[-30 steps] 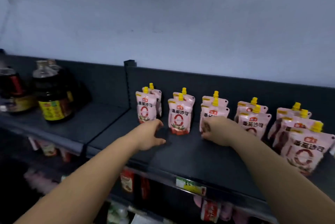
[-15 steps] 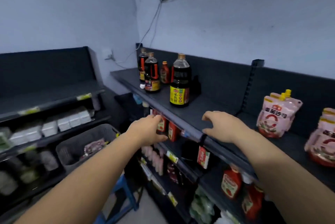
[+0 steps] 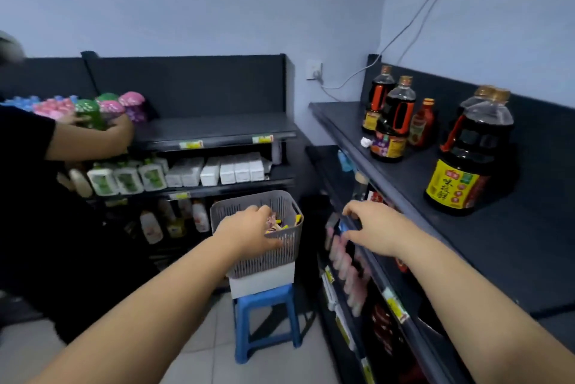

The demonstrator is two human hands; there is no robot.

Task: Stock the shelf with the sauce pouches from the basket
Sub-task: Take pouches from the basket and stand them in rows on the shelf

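Other person: one, at the far left in a black sleeve [image 3: 21, 135], with a hand [image 3: 122, 132] curled round the coloured bottles [image 3: 109, 108] on the top board of the back shelving [image 3: 217, 128].
Back shelving: two yellow price tags on its top edge. On the board below are three green-labelled packs [image 3: 127, 180], then a row of white boxes [image 3: 214, 170] too blurred to count.
Left hand: the left hand [image 3: 249, 229] reaches down into the basket, thumb over the near rim and fingers bent among the pouches. From here I cannot tell whether they have hold of one.
Basket: one grey slotted basket [image 3: 267, 259] sits on a white box [image 3: 264, 281], which sits on one blue stool [image 3: 264, 309] on the tiled floor between the two shelf units.
Sauce pouches: the sauce pouches [image 3: 277, 225] lie in a heap inside the basket, just beside the left fingers. Two yellow caps show and the rest is hidden, so there is no sure count.
Right hand: the right hand [image 3: 376, 228] hovers palm down in front of the lower shelf edges, fingers spread and loosely bent, holding nothing.
Right shelf: the dark top shelf [image 3: 497, 246] runs along the right wall.
Bottles on it: four dark soy sauce bottles [image 3: 469, 153], two near the far end and two nearer, one behind the other. One small red bottle [image 3: 421, 125] stands between the pairs.
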